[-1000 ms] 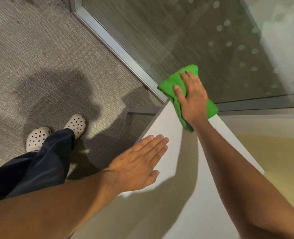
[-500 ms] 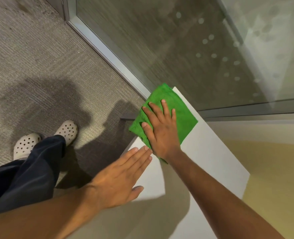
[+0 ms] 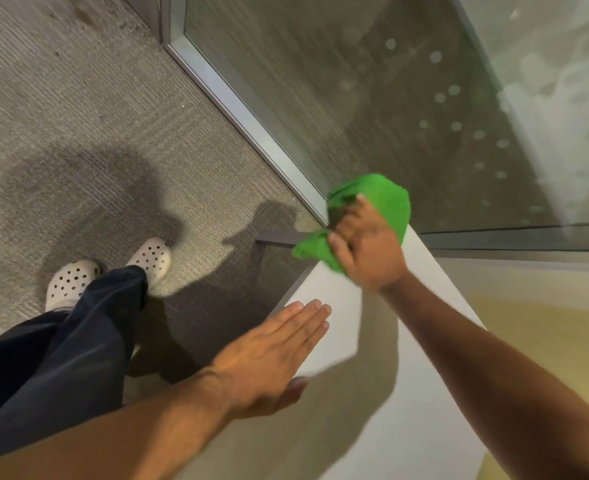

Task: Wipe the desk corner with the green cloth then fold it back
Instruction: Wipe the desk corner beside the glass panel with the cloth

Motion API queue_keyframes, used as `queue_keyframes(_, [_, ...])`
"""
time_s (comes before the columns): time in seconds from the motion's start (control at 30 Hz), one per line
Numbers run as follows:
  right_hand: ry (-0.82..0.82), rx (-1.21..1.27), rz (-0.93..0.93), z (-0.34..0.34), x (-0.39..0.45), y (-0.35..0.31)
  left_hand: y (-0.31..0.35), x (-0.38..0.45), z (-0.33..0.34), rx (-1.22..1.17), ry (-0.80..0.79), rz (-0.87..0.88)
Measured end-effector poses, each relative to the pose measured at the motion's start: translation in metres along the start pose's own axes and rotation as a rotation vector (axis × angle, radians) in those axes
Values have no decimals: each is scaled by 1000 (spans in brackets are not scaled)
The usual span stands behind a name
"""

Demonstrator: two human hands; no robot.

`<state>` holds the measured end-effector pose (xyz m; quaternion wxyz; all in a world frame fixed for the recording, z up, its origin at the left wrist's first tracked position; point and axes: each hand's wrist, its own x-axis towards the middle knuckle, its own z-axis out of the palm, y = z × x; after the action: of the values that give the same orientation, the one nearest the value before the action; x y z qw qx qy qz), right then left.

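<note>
One green cloth (image 3: 386, 199), bunched and rumpled rather than flat, sits at the far corner of a pale desk (image 3: 327, 296), where the desktop meets a glass wall (image 3: 372, 98). Part of the cloth spills over the desk's left edge, and a larger mound of it rises beyond the knuckles toward the glass. The right hand (image 3: 365, 247) presses down on it, back of the hand up, fingers curled into the fabric and gathering it; the hand is slightly blurred, so how tightly it is clasped cannot be told for certain, though the cloth is plainly within its grasp.

The right forearm runs from the lower right of the frame diagonally up to that corner. Nearer the camera, the left hand (image 3: 272, 355) lies flat on the desktop, palm down, fingers straight and together, grasping nothing, its fingertips pointing toward the cloth but well short of it. Both arms cast broad shadows across the white surface.

To the left of the desk, below its edge, is grey ribbed carpet (image 3: 95, 116), with a dark shadow on it. The person's legs in dark trousers (image 3: 78, 341) and two pale perforated clogs (image 3: 151, 258) stand there, beside the desk. A metal frame (image 3: 237, 109) runs along the foot of the glass wall, which carries rows of small frosted dots. A yellowish surface (image 3: 545, 341) lies to the right of the desk.
</note>
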<state>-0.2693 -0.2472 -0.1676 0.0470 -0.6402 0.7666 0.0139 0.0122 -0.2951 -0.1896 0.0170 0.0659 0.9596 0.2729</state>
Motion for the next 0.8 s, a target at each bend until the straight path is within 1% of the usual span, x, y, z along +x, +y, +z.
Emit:
queue_keyframes(0.1, [-57, 31, -195, 2, -10, -5, -2, 0, 2, -20, 19, -17])
queue_keyframes(0.13, [-74, 2, -218, -1, -5, 5, -3, 0, 3, 3, 22, -9])
queue_keyframes(0.17, [-94, -28, -203, -5, 3, 16, -4, 0, 3, 22, 11, 6])
queue_keyframes(0.23, [-121, -64, -75, -13, 19, 41, -6, 0, 0, -1, -7, 18])
queue_keyframes(0.33, [-96, -59, 208, -16, 33, 59, -6, 0, -2, -53, -2, 8])
queue_keyframes(0.37, [-73, -50, 268, -14, 33, 56, -6, 0, -2, -59, -11, 6])
queue_keyframes(0.4, [-43, -41, 279, -11, 30, 50, -5, 0, -1, -57, -17, 2])
queue_keyframes(0.47, [-28, 6, 207, -5, 18, 29, -4, 0, -3, -42, -13, -6])
queue_keyframes(0.53, [-64, 74, 54, -1, -1, 6, -4, 1, -7, -19, -15, -4])
queue_keyframes(0.6, [-105, 76, -79, 5, -19, -10, -4, 1, -8, -3, -7, -9])
queue_keyframes(0.67, [-136, 55, -95, 4, -24, -7, -4, 1, -6, 2, -10, -9])
queue_keyframes(0.73, [-119, 65, 29, 1, -16, 3, -4, 1, -1, 22, -7, -1])
queue_keyframes(0.8, [-62, 63, 222, -3, -2, 10, -5, 1, 3, 30, 10, 16])
